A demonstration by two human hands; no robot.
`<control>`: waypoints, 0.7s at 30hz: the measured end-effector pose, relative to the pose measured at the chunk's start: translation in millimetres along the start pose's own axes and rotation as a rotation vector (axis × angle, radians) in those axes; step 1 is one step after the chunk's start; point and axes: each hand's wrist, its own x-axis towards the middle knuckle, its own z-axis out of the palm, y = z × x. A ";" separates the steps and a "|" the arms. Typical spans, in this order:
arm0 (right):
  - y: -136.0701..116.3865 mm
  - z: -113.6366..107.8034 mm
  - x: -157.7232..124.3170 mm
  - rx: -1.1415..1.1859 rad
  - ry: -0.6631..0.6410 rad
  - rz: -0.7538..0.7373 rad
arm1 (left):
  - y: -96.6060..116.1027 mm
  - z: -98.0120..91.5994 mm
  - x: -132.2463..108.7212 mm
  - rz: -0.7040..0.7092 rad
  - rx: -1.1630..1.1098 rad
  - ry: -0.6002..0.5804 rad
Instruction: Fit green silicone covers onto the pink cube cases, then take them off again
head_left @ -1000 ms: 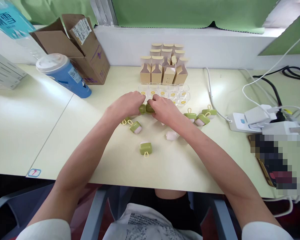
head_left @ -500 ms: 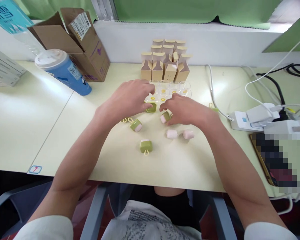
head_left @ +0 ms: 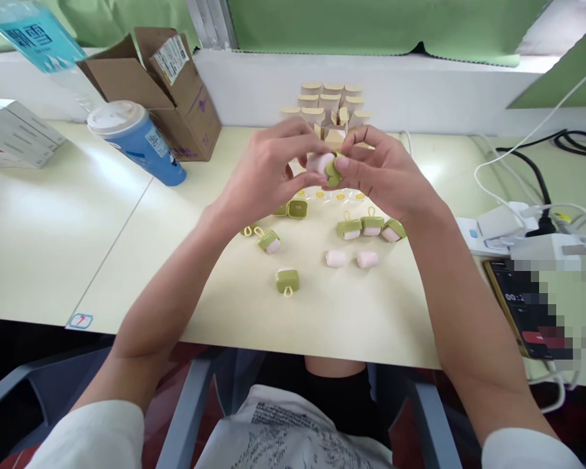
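Above the far middle of the table, my left hand (head_left: 272, 164) pinches the pink body of a small pink-and-green case (head_left: 321, 164). My right hand (head_left: 383, 170) has its fingers closed on the green part of the same case. Several cases with green covers and yellow loops lie below the hands: a tilted case (head_left: 269, 241), a nearer case (head_left: 287, 281) and a row by my right wrist, among them a case (head_left: 372, 226). Two bare pink cylinders (head_left: 335, 258) lie in front of that row. An empty green cover (head_left: 297, 208) rests under my left hand.
Small open cardboard boxes (head_left: 312, 101) stand at the wall, with clear plastic pieces (head_left: 340, 195) with yellow dots before them. Left are a blue cup (head_left: 141, 146) and a brown carton (head_left: 185, 117). Right are a power strip (head_left: 473, 236), cables and a phone (head_left: 510, 296).
Both hands have lifted from the table and come together, with the pink-and-green case now raised between them. The row of cases by my right wrist is now uncovered.
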 end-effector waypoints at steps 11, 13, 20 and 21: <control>-18.9 19.0 -5.2 -0.172 0.185 -0.096 | 6.1 22.2 2.1 -0.078 0.164 -0.042; -20.9 18.3 -5.4 -0.274 0.152 -0.086 | 3.7 26.1 2.7 -0.084 0.155 -0.074; -27.4 18.5 -5.2 -0.347 0.074 0.038 | 11.5 26.2 2.4 -0.134 0.236 -0.075; -27.4 20.1 -4.9 -0.367 0.078 0.038 | 14.8 27.3 1.8 -0.135 0.268 -0.072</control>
